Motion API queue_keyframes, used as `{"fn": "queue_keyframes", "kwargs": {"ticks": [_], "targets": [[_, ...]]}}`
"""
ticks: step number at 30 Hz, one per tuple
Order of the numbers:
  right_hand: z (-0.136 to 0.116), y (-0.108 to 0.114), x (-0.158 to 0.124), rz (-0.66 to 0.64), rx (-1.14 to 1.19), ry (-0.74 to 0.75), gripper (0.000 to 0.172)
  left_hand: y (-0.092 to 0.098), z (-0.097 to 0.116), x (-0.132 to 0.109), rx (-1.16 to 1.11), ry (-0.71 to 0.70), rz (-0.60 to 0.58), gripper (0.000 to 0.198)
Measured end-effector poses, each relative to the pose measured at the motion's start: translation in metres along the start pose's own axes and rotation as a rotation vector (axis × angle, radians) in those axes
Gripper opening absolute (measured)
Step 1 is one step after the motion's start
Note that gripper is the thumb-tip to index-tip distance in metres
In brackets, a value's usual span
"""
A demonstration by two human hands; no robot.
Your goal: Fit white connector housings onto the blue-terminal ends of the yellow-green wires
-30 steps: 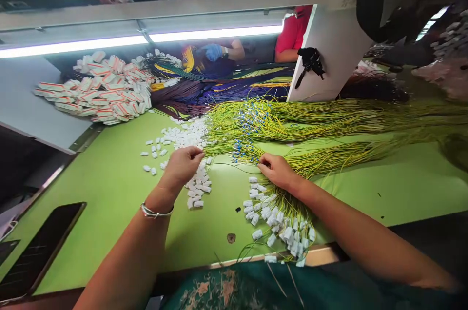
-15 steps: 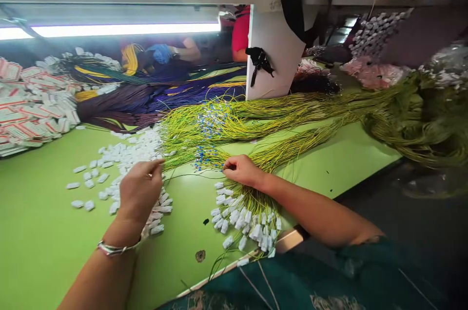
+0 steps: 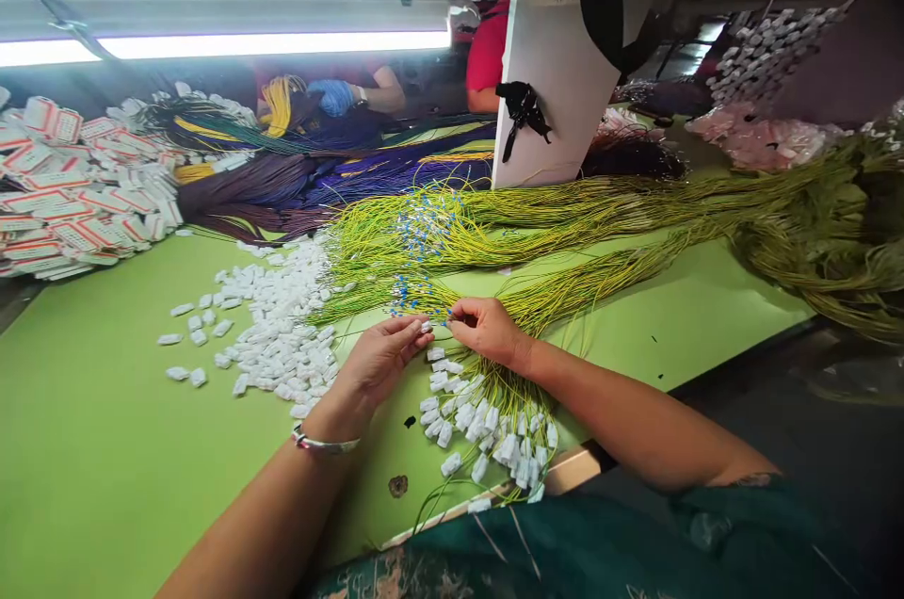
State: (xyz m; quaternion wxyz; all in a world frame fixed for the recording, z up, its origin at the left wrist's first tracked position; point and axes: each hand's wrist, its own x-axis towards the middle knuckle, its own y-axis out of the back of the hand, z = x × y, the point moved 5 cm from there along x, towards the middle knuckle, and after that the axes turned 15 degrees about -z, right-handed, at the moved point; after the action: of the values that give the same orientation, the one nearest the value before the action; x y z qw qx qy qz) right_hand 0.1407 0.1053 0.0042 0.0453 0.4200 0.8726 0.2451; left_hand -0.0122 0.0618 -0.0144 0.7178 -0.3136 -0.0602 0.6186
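Between the thumb and fingers of my left hand (image 3: 378,359) is a small white plastic connector housing (image 3: 426,327). My right hand (image 3: 492,331) is closed in a pinch just to its right, on the end of a yellow-green wire (image 3: 449,316) with a small blue tip. The two hands almost meet. Loose white housings (image 3: 282,316) lie in a pile left of my left hand. Below my right hand hang wires with white housings on their ends (image 3: 487,429), near the table's front edge. Blue-tipped wire ends (image 3: 410,291) lie just beyond my hands.
Long yellow-green wire bundles (image 3: 600,213) run off to the right. Labelled white packs (image 3: 77,194) are stacked at the left. A white upright panel (image 3: 557,109) and a lamp tube (image 3: 275,43) stand behind. Across the table shows another person's blue-gloved hand (image 3: 331,97).
My left hand has moved right from the pile of housings, bringing a white housing up to my right hand. My right hand has stayed near the same wire ends. The view has shifted slightly.
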Motion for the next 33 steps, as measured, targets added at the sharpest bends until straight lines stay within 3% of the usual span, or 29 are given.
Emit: {"fn": "queue_keyframes", "kwargs": {"ticks": [13,24,33], "targets": [[-0.002,-0.002,-0.001,-0.038,-0.083,0.024,0.01,0.005,-0.002,0.0,0.053,0.005,-0.042,0.031],[-0.01,0.002,-0.006,-0.051,-0.237,0.067,0.009,-0.004,-0.009,0.001,0.176,-0.078,0.091,0.035],[0.0,0.002,-0.004,-0.023,-0.104,0.009,0.005,-0.005,-0.006,-0.003,0.153,-0.056,0.027,0.038]]}}
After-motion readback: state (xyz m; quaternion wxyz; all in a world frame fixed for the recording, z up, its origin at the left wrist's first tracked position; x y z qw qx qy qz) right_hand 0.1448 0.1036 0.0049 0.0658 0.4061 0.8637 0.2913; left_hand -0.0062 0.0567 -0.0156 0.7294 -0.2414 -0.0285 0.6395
